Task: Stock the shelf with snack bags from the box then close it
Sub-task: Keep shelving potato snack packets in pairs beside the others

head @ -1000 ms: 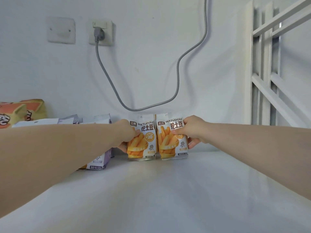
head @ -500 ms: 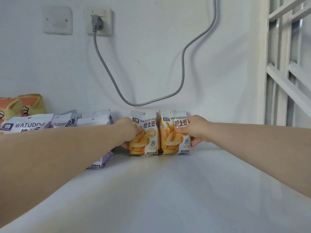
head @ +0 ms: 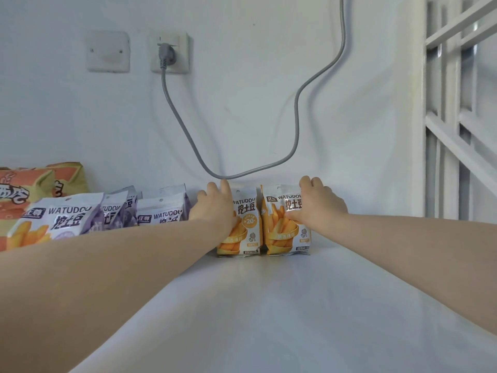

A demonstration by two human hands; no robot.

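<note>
Where white shelf (head: 282, 305) meets wall (head: 242, 103), grey cable (head: 295, 109) overhead.

It looks like a plain indoor room, a home or small storeroom, not a fitted shop; a white shelf (head: 282, 305) runs to a bare painted wall (head: 255, 90); on the wall sit a blank cover plate (head: 108, 51) and a socket (head: 170, 53) with a grey cable (head: 295, 109) plugged in; a white lattice frame (head: 462, 117) stands far right; snack bags (head: 161, 211) line the far left.
</note>
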